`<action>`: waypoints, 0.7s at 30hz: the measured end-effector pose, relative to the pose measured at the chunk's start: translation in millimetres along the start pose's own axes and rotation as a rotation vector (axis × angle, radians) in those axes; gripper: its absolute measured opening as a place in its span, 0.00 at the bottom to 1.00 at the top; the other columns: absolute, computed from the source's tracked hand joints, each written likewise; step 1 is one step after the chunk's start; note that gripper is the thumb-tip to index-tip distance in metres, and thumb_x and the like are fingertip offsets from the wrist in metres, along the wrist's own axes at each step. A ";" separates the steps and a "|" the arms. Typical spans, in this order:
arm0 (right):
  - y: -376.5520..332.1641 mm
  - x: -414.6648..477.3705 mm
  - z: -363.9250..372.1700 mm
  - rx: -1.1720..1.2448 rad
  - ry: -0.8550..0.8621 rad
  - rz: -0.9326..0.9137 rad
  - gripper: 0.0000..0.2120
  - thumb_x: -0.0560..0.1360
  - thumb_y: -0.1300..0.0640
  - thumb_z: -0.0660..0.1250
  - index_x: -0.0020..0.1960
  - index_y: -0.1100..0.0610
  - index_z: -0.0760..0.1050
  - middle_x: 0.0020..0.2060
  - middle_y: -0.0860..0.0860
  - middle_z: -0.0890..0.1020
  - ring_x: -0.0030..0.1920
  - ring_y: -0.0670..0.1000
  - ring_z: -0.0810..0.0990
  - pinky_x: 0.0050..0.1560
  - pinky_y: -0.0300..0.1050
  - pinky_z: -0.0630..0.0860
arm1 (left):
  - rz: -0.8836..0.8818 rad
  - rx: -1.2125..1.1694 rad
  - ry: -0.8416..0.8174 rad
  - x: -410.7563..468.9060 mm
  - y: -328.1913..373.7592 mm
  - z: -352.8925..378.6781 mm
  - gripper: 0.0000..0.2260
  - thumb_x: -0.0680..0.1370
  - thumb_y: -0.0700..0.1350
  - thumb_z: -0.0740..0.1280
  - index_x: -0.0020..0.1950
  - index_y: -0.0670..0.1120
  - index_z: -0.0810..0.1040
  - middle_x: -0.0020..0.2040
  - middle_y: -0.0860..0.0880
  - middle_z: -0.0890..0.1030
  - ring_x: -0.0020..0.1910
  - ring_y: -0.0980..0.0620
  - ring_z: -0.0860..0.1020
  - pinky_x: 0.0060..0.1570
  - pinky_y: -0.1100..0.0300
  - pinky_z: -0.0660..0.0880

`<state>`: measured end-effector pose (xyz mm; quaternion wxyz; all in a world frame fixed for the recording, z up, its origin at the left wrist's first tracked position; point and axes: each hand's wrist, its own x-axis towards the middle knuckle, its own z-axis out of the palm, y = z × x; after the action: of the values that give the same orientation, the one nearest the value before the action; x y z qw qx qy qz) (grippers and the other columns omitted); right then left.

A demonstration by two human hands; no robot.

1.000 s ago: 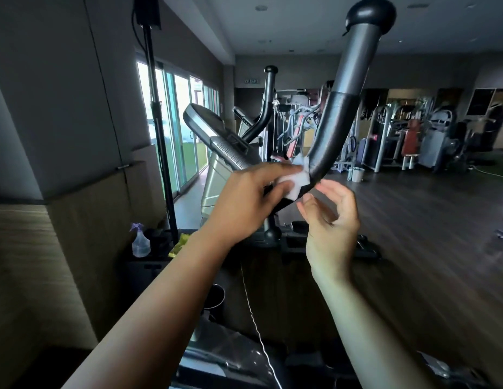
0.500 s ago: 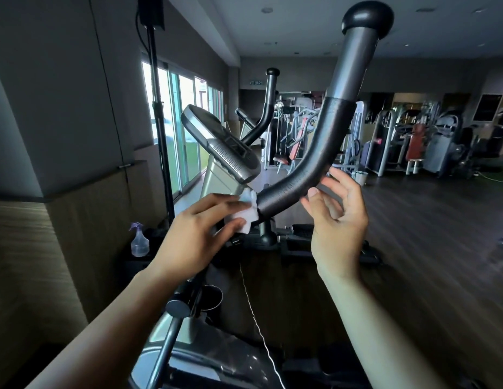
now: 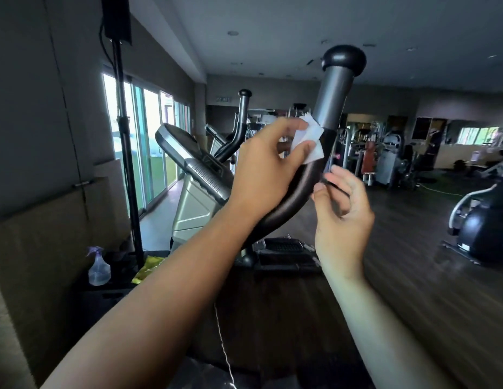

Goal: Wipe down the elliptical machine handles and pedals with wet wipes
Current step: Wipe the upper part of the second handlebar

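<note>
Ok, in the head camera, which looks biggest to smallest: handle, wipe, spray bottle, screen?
1. handle
2. screen
3. wipe and spray bottle: these look about alike, and the bottle stands farther off, so I won't rank them.

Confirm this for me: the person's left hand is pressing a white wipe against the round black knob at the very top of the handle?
Not quite. The left hand does press the white wipe against the handle, but not at the round black knob. The wipe sits lower, where the grey section meets the dark curved grip. The head view shows this.
</note>
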<state>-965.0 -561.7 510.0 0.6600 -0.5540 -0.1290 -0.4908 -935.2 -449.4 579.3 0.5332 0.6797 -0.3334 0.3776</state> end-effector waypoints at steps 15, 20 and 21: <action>5.9 3.1 6.2 -0.186 -0.025 -0.144 0.18 0.78 0.65 0.69 0.65 0.50 0.76 0.60 0.55 0.78 0.61 0.46 0.80 0.61 0.37 0.76 | -0.081 -0.144 -0.171 -3.0 -24.0 -17.8 0.07 0.78 0.40 0.72 0.56 0.45 0.83 0.49 0.52 0.85 0.46 0.61 0.82 0.50 0.66 0.77; 8.1 1.9 7.1 -0.218 -0.020 -0.176 0.19 0.78 0.65 0.68 0.66 0.51 0.75 0.60 0.48 0.77 0.61 0.47 0.80 0.62 0.38 0.76 | -0.023 -0.164 -0.192 22.2 -13.1 -16.1 0.07 0.79 0.39 0.71 0.57 0.41 0.81 0.47 0.49 0.83 0.42 0.61 0.79 0.45 0.70 0.76; 8.4 1.2 7.2 -0.221 -0.016 -0.172 0.19 0.78 0.65 0.68 0.66 0.50 0.75 0.60 0.48 0.77 0.61 0.47 0.80 0.62 0.39 0.76 | -0.026 -0.160 -0.233 18.9 -15.1 -19.8 0.08 0.79 0.39 0.72 0.57 0.41 0.81 0.47 0.50 0.82 0.41 0.60 0.80 0.45 0.70 0.76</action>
<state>-955.1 -556.9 508.3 0.5494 -0.6141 -0.1267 -0.5523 -916.1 -427.8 591.5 0.5481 0.6786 -0.4131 0.2616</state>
